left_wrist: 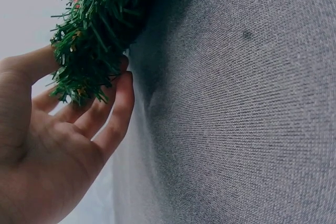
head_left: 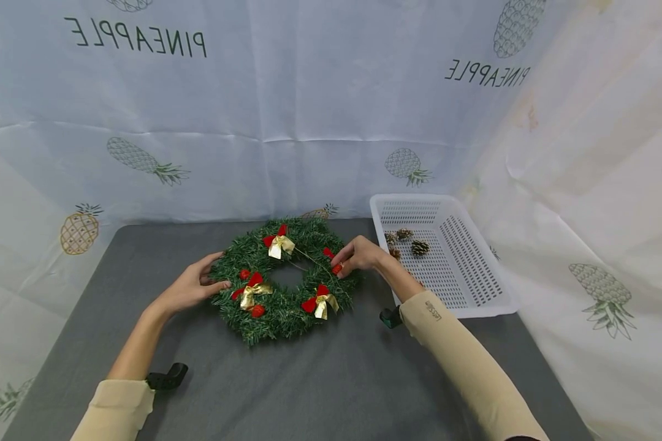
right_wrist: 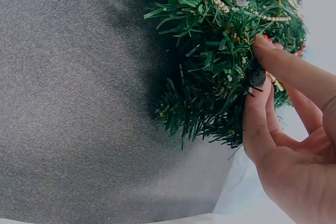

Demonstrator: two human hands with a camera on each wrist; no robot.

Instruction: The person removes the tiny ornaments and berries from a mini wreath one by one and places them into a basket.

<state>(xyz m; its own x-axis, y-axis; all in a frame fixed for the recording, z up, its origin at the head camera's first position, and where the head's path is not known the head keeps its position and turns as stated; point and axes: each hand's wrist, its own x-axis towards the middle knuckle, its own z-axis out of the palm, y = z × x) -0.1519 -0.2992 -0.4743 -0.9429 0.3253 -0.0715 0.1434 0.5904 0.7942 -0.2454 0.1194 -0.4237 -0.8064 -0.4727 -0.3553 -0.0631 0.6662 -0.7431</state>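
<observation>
A green artificial wreath [head_left: 276,318] with red-and-gold bows and small red balls lies on the grey table. My left hand [head_left: 192,286] grips its left edge; the left wrist view shows the thumb on one side of the greenery [left_wrist: 94,40] and fingers on the other. On the wreath's right side, my right hand [head_left: 358,254] pinches a small red ball [head_left: 337,269] between thumb and fingers. Those fingers [right_wrist: 260,114] partly hide the ball in the right wrist view, where they touch the greenery. A gold bow [head_left: 281,246] sits at the wreath's far side.
A white perforated basket [head_left: 474,263] stands on the right of the table, partly behind my right forearm. Several pine cones [head_left: 419,247] lie in it. The grey table [head_left: 265,392] reaches toward me, and a pineapple-print curtain [head_left: 331,92] hangs behind.
</observation>
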